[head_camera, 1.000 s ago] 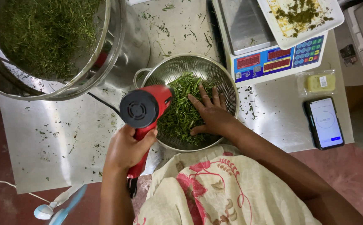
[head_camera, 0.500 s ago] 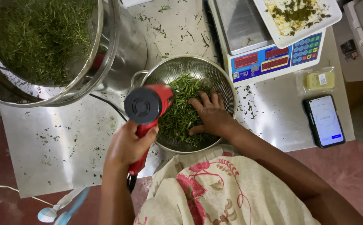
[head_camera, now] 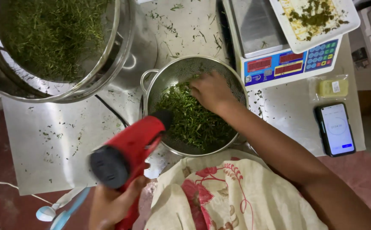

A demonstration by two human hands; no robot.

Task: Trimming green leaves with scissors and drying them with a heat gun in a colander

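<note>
Big bowl point(head_camera: 121, 47): one, steel, upper left on the worktop point(head_camera: 62, 140), heaped with chopped greens.
Left hand point(head_camera: 115, 204): closed around the handle of the one red dryer point(head_camera: 128, 149); nozzle aimed down and right at the colander's near-left rim.
Dryer tip: best held just above the leaves, not touching; sweep slowly so the airflow does not blow bits over the rim.
Cord point(head_camera: 111, 111): one dark cable, running on the worktop between big bowl and colander; worth holding clear of the wet steel.
Colander point(head_camera: 172, 72): one, steel mesh with a loop handle, centre of the worktop, just below the big bowl.
Herbs point(head_camera: 189, 121): in the colander, a loose green pile filling its lower half; stray flecks scattered about the worktop.
Right hand point(head_camera: 213, 90): palm down on the pile's far edge, fingers loosely curled into the leaves, gripping nothing firmly that can be told.
Hand tip: lift and turn the leaves from beneath so damp ones meet the air; fingers best out of the direct stream.
Cloth point(head_camera: 236, 196): one, cream with red flowers, at the near edge below the colander.
Scale point(head_camera: 292, 64): one, steel platform, two red displays, blue keypad, upper right.
Tray point(head_camera: 347, 25): one, white, resting on the scale, smeared with green scraps.
Packet point(head_camera: 332, 87): one, small, yellow, right of the scale.
Phone point(head_camera: 335, 130): one, screen lit, near the right edge.
</note>
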